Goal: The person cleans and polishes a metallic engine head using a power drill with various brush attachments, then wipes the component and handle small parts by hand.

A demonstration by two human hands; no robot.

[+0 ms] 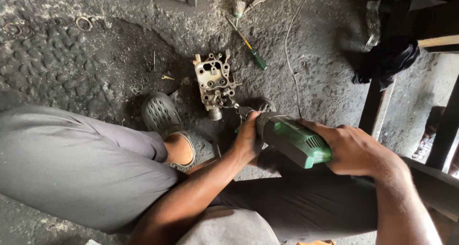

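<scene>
grinder [294, 140], green-bodied with a grey front, sits a little right of centre, held over the person's lap and pointing toward ten o'clock at the metal part on the ground. left hand [247, 139] is wrapped shut around the grinder's front end, fingers curled over the grey neck, thumb side toward the body. right hand [351, 149] is closed on the rear of the green body at three o'clock of it, fingers lying along the top edge, palm pressed to the back. a thin cable [290, 53] runs from the tool up toward twelve o'clock across the floor.

casting [213, 82], a tan, grimy metal block with round holes and ports, lies on the ground just past the grinder's nose, at eleven o'clock from the left hand. whether the tool touches it cannot be told; the working end is hidden by the hand.

a grey perforated clog [161, 113] with the person's heel out of it rests at nine o'clock of the casting, close beside it. grey trousers [81, 168] fill the lower left. a green-handled screwdriver [248, 46] lies at one o'clock of the casting, a small brush [239, 8] beyond it near the top edge. the floor [71, 68] is dark, oily and pitted. a black rag [387, 58] hangs on a wooden frame at two o'clock.
</scene>
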